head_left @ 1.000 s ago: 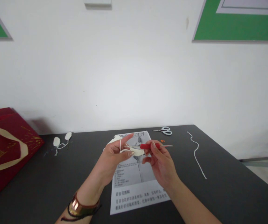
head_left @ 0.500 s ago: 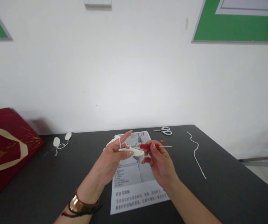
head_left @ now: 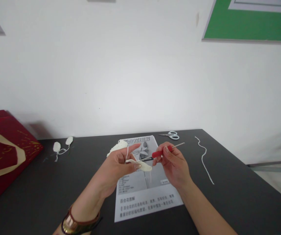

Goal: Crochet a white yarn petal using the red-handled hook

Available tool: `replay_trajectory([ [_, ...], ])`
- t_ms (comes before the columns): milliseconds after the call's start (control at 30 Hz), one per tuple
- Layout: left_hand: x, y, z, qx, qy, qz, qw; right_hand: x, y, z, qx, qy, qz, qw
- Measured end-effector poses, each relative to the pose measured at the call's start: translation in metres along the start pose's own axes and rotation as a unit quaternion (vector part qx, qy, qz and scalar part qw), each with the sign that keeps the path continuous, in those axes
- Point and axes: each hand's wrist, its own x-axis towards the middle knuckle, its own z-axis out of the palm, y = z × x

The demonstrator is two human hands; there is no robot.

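Note:
Between the thumb and fingers of my left hand (head_left: 119, 164) is a small cream crochet piece (head_left: 145, 166), leaf-like in outline. A strand of yarn (head_left: 127, 151) loops over the raised index finger of that hand. My right hand (head_left: 174, 164) grips a crochet hook (head_left: 157, 154) by its red handle. The hook's thin shaft points left to the top edge of the crochet piece, and its other metal end sticks out to the upper right. Whether the tip sits inside a stitch is too small to tell.
Under my hands lies a printed pattern sheet (head_left: 147, 205), with a bundle of cream yarn (head_left: 118, 147) at its upper left. Scissors (head_left: 172, 135) and a loose yarn piece (head_left: 205, 160) are to the right. Two finished white pieces (head_left: 56, 147) and a red bag (head_left: 6, 156) stand left.
My right hand has shifted right and the hook now slants, its right end higher. The crochet piece sits slightly lower. The whole view has moved a little.

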Motion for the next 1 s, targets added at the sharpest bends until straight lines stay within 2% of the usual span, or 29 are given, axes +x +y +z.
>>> replay_trajectory([
  [333, -0.003, 0.002, 0.004, 0.047, 0.037, 0.009, 0.998, -0.005, -0.011, -0.005, -0.122, -0.030, -0.090, 0.988],
  [500, -0.003, 0.006, 0.008, 0.059, 0.069, 0.006, 0.996, -0.008, -0.011, -0.004, -0.170, -0.021, -0.131, 0.977],
  [700, -0.002, 0.004, 0.008, 0.051, 0.076, 0.022, 0.996, -0.011, -0.010, -0.001, -0.200, -0.012, -0.171, 0.965],
  [833, -0.001, 0.003, 0.005, 0.026, 0.058, 0.020, 0.998, -0.011, -0.007, -0.002, -0.170, 0.006, -0.158, 0.973],
  [1000, -0.003, 0.003, 0.006, 0.009, 0.048, 0.016, 0.999, -0.007, -0.001, 0.002, -0.074, 0.023, -0.077, 0.994],
])
